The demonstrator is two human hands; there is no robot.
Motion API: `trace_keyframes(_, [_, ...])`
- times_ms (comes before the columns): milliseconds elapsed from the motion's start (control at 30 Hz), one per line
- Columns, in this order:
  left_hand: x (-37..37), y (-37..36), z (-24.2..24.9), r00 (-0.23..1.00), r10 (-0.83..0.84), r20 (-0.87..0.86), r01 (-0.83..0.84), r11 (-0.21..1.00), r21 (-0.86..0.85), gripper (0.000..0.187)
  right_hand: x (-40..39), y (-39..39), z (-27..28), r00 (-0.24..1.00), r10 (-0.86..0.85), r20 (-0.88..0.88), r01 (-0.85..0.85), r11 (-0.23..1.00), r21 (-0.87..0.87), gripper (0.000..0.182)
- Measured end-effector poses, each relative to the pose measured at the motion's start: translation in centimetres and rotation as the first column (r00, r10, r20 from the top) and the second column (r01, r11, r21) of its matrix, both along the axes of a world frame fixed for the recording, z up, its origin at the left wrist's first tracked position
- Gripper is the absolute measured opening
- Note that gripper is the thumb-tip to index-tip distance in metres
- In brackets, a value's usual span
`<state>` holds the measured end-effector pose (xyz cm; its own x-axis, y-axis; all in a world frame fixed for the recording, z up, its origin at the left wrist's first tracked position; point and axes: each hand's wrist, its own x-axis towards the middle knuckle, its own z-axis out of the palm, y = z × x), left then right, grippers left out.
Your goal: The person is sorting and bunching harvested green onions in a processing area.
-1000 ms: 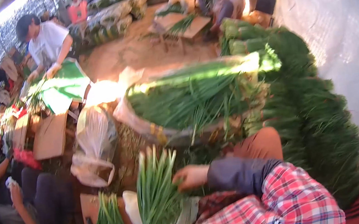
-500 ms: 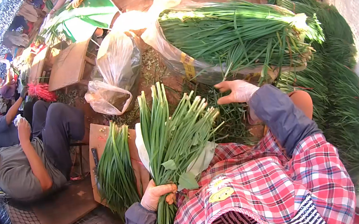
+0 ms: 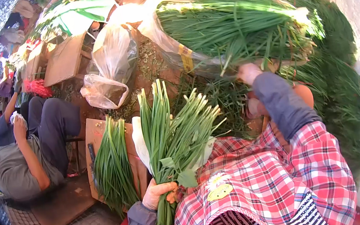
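My left hand (image 3: 158, 193), in a thin pale glove, is wrapped around the lower part of a bunch of green chives (image 3: 162, 133). Their pale cut ends fan out upward, and a broad leaf (image 3: 187, 178) hangs among them. Something white and flat (image 3: 140, 141) shows behind the bunch. My right hand (image 3: 249, 73) reaches to the near edge of a large heap of chives (image 3: 227, 26) lying in a clear plastic bag (image 3: 165, 45). Its fingers are blurred and partly hidden against the stalks, so their grip cannot be made out.
Another chive bunch (image 3: 113, 164) lies on a wooden board (image 3: 140, 176) at my left, beside a knife (image 3: 91, 152). A tied plastic bag (image 3: 109, 72) stands ahead. More chives (image 3: 337, 89) are stacked along the right. A seated person (image 3: 20, 166) is at the left.
My right hand has moved up and slightly right to the heap's edge; its fingers were apart beside a loose stalk before. The left hand keeps its hold on the bunch. The view shifted slightly.
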<state>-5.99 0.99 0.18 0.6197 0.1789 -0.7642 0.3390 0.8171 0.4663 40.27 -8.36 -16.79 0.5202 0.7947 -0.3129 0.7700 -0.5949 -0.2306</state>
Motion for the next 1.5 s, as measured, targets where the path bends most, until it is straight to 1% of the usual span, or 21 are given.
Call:
trace_keyframes(100, [-0.9, 0.1, -0.4, 0.999, 0.046, -0.005, -0.046, 0.999, 0.012, 0.021, -2.1, -0.1, 1.6, 0.956, 0.259, -0.134, -0.282, 0.94, -0.193, 0.046])
trace_keyframes(133, [-0.8, 0.4, -0.8, 0.998, 0.055, -0.004, -0.055, 0.998, 0.025, 0.021, -5.9, 1.1, 7.9, 0.972, 0.199, -0.125, -0.215, 0.967, -0.134, 0.054])
trace_keyframes(200, [0.6, 0.3, -0.4, 0.998, 0.064, -0.004, -0.064, 0.997, 0.051, 0.019, -9.5, 2.1, 9.7, 0.946, 0.307, -0.108, -0.264, 0.918, 0.297, 0.059])
trace_keyframes(233, [1.0, 0.2, -0.5, 0.997, 0.075, -0.003, -0.075, 0.996, 0.051, 0.019, -11.0, 2.6, 10.3, 0.918, 0.398, 0.004, -0.367, 0.843, 0.392, 0.061])
trace_keyframes(300, [1.1, 0.2, -1.2, 0.999, 0.035, -0.028, -0.033, 0.997, 0.065, 0.018, -14.5, 3.6, 12.9, 0.843, 0.539, 0.008, -0.485, 0.751, 0.449, 0.06])
trace_keyframes(400, [2.0, 0.1, -1.1, 1.0, 0.023, 0.002, -0.023, 0.997, 0.07, 0.018, -17.7, 4.8, 11.2, 0.76, 0.65, 0.02, -0.55, 0.625, 0.554, 0.048])
trace_keyframes(500, [2.1, 0.1, -1.1, 1.0, 0.015, -0.023, -0.013, 0.998, 0.056, 0.015, -18.2, 5.3, 10.8, 0.648, 0.746, -0.154, -0.486, 0.56, 0.67, 0.038])
trace_keyframes(667, [0.8, 0.1, -3.1, 0.993, -0.119, -0.016, 0.12, 0.988, 0.099, 0.017, -18.3, 6.2, 9.4, 0.504, 0.84, -0.198, -0.511, 0.475, 0.716, 0.023])
trace_keyframes(700, [1.2, 0.2, -2.4, 0.992, -0.127, -0.015, 0.128, 0.989, 0.068, 0.02, -18.3, 6.0, 9.8, 0.521, 0.747, -0.412, -0.408, 0.642, 0.649, 0.026])
trace_keyframes(733, [0.7, 0.6, -3.4, 0.977, -0.211, 0.031, 0.207, 0.973, 0.104, 0.018, -18.2, 5.7, 10.7, 0.544, 0.68, -0.492, -0.338, 0.714, 0.613, 0.026])
trace_keyframes(767, [0.2, 1.0, -4.2, 0.954, -0.29, 0.076, 0.277, 0.95, 0.147, 0.017, -18.0, 5.6, 11.4, 0.568, 0.678, -0.467, -0.304, 0.7, 0.647, 0.026])
trace_keyframes(800, [-0.5, 1.0, -5.7, 0.985, -0.164, -0.051, 0.165, 0.986, -0.001, 0.016, -17.7, 5.8, 11.3, 0.581, 0.649, -0.491, -0.242, 0.714, 0.657, 0.024])
trace_keyframes(833, [0.1, 0.8, -5.2, 0.969, -0.243, 0.041, 0.229, 0.949, 0.214, 0.023, -17.3, 6.0, 11.3, 0.633, 0.59, -0.501, -0.176, 0.74, 0.649, 0.022])
trace_keyframes(867, [-1.3, -1.0, -3.2, 0.996, -0.083, -0.036, 0.078, 0.988, -0.131, 0.008, -17.1, 6.3, 10.9, 0.673, 0.515, -0.531, -0.109, 0.779, 0.617, 0.02])
trace_keyframes(933, [0.3, -0.7, -2.1, 0.98, -0.163, -0.118, 0.156, 0.986, -0.067, 0.024, -16.7, 6.9, 9.9, 0.484, 0.534, -0.693, 0.171, 0.719, 0.673, 0.027])
trace_keyframes(1033, [0.4, 0.1, -2.8, 0.977, -0.212, -0.02, 0.21, 0.975, -0.075, 0.023, -16.7, 6.7, 11.5, 0.517, 0.425, -0.743, 0.116, 0.826, 0.552, 0.03])
trace_keyframes(1133, [-0.5, 0.8, -4.1, 0.959, -0.259, 0.119, 0.271, 0.958, -0.097, 0.018, -17.1, 7.8, 10.6, 0.631, 0.339, -0.698, 0.286, 0.734, 0.615, 0.025])
trace_keyframes(1233, [-0.4, 0.4, -2.7, 0.963, -0.219, 0.155, 0.235, 0.967, -0.098, 0.016, -13.1, 8.7, 10.2, 0.627, 0.165, -0.762, 0.523, 0.636, 0.568, 0.023])
trace_keyframes(1367, [-1.9, -0.3, -0.6, 0.968, -0.093, 0.234, 0.107, 0.993, -0.05, 0.02, -6.3, 8.7, 6.6, 0.872, -0.081, -0.483, 0.467, 0.438, 0.768, 0.02])
trace_keyframes(1433, [-3.5, -1.0, 1.2, 0.971, -0.016, 0.237, 0.013, 1.0, 0.016, 0.024, -3.8, 7.8, 4.8, 0.897, -0.198, -0.396, 0.442, 0.386, 0.809, 0.02])
trace_keyframes(1500, [-4.8, -1.2, 2.5, 0.984, 0.047, 0.175, -0.072, 0.988, 0.137, 0.026, -1.5, 7.1, 3.7, 0.847, -0.248, -0.469, 0.53, 0.349, 0.773, 0.02])
